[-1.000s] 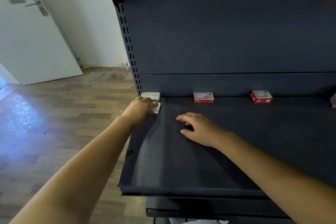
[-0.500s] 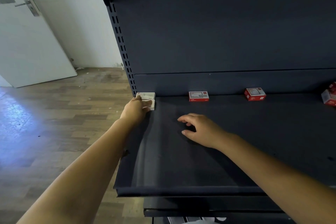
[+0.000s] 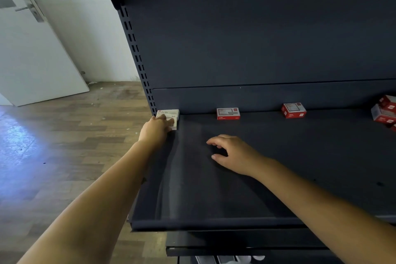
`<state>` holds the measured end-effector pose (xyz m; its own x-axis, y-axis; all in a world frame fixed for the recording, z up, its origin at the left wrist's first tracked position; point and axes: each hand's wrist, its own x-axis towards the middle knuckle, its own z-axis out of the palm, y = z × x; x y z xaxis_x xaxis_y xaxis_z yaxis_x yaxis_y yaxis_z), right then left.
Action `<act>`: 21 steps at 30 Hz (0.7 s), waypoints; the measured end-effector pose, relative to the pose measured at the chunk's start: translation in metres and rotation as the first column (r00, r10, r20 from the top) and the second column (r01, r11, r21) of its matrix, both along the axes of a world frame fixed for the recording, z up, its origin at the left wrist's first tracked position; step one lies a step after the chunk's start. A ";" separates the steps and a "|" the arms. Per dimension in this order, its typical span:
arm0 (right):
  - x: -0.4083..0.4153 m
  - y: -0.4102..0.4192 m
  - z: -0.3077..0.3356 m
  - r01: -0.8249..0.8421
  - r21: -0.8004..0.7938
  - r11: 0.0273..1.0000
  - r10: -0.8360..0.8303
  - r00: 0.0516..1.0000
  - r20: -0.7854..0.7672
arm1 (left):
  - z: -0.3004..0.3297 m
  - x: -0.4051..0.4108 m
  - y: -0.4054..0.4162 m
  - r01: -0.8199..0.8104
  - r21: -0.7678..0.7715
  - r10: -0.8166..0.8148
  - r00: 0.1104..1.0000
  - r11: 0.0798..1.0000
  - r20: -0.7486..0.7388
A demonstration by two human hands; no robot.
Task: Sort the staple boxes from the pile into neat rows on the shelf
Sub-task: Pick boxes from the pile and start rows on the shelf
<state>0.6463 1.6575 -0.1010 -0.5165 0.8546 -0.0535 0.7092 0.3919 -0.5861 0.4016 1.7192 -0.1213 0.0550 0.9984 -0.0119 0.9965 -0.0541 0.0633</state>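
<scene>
Wood-plank floor (image 3: 64, 146) across the left of the frame, with a white door (image 3: 32, 53) and its metal handle (image 3: 30, 8) at upper left. Slotted upright (image 3: 137, 58) running down the middle-left, edging the dark back panel (image 3: 257, 28). Dark shelf (image 3: 278, 167) filling the centre and right.

Left hand (image 3: 157, 128) at the shelf's far left corner, fingers bent over a white staple box (image 3: 174, 123) and gripping it, pressed up against a second white box (image 3: 169, 112) lettered "STAPLES" that sits flush in the corner against the back panel. Front box mostly hidden under the fingers; only its right end visible.

Right hand (image 3: 233, 152) lower, in the middle of the frame, hovering low over or resting on the bare shelf, cannot tell which; fingers loosely curled, thumb apart, holding nothing.

Red and white staple box (image 3: 228, 113) at the back edge, centre, well apart from the white pair. Another red box (image 3: 293, 110) further right along the same back edge, turned slightly askew. Jumbled pile of red boxes (image 3: 384, 111) at the far right edge of the frame, partly cut off.

Lower shelf edge (image 3: 235, 251) along the bottom of the frame.
</scene>
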 end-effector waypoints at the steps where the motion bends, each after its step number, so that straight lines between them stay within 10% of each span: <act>1: 0.002 0.000 -0.001 0.001 -0.004 1.000 -0.001 1.000 0.002 | -0.001 -0.001 0.000 0.005 0.010 -0.005 1.000 1.000 0.011; 21: 0.013 -0.004 -0.001 0.038 0.112 0.993 -0.044 0.998 0.047 | 0.016 0.034 -0.016 -0.018 -0.035 0.017 0.999 0.999 -0.028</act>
<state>0.6598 1.6540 -0.1020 -0.4798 0.8772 0.0185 0.7530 0.4225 -0.5045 0.4360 1.7036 -0.1050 0.0366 0.9982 -0.0481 0.9987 -0.0348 0.0376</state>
